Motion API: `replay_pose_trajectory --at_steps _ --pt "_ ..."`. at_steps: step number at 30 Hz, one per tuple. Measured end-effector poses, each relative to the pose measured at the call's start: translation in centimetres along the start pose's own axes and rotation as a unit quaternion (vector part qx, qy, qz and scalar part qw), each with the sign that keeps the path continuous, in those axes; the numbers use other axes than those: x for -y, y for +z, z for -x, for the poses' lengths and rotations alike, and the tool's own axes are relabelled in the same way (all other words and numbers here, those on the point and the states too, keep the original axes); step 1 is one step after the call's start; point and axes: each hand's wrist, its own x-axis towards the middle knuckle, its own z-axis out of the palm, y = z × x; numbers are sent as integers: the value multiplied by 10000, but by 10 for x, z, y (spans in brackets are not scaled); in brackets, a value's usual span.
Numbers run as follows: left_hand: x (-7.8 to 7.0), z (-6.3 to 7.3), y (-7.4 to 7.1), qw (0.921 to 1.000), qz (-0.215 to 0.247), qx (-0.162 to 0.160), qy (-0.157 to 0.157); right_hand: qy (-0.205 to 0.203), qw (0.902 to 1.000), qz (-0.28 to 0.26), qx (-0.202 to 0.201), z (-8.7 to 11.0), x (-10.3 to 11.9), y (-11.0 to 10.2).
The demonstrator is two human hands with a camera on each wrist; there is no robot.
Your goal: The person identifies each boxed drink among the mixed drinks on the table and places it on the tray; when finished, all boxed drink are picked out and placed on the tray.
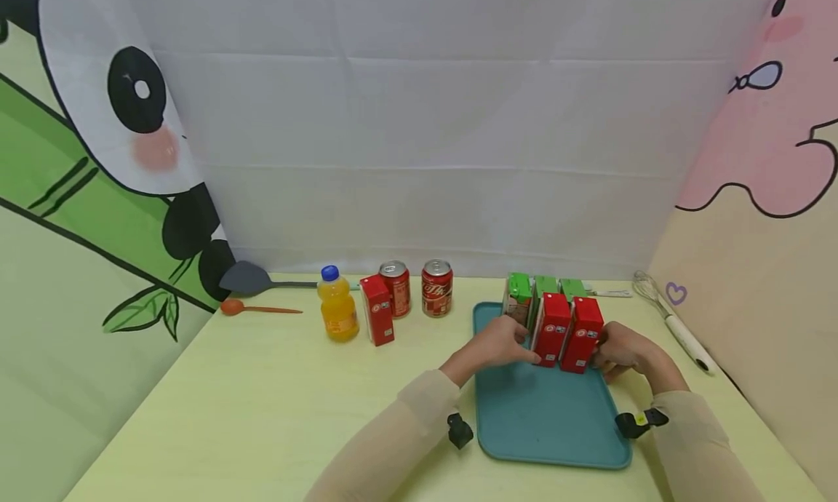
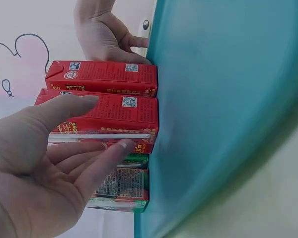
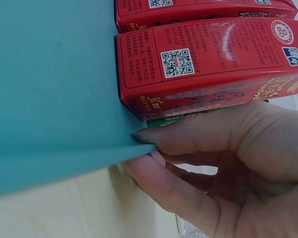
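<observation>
Two red drink cartons stand upright side by side on a teal tray (image 1: pixel 550 422), the left carton (image 1: pixel 555 320) near the right carton (image 1: pixel 583 335). Behind them are several green cartons (image 1: pixel 520 289), partly hidden. My left hand (image 1: pixel 499 342) is at the left red carton; its thumb lies across the front and its extended fingers are by the side with the white straw (image 2: pixel 104 136). My right hand (image 1: pixel 622 348) pinches the tray's right rim, thumb above and index finger below, beside the right red carton (image 3: pixel 208 64).
Left of the tray stand an orange juice bottle (image 1: pixel 338 309), another red carton (image 1: pixel 377 311) and two red cans, the left can (image 1: pixel 401 298) and right can (image 1: pixel 436 291). A spatula (image 1: pixel 247 278) and orange spoon (image 1: pixel 232 307) lie far left; a whisk (image 1: pixel 684 335) lies right.
</observation>
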Motion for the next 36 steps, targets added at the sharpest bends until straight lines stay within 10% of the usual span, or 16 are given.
replay_pose_trajectory --at_steps 8,20,31,36 --pt "6 20 -13 9987 235 -123 435 -63 10000 10 16 2 1 -1" --pt "19 60 -58 9895 259 -1116 881 -12 10000 3 0 0 0 0" --pt "27 83 -104 9511 -673 -2714 1309 -45 10000 -37 -7 1 0 0" --pt "36 86 -121 9432 -1106 -2982 965 -84 10000 -19 3 1 -1 -1"
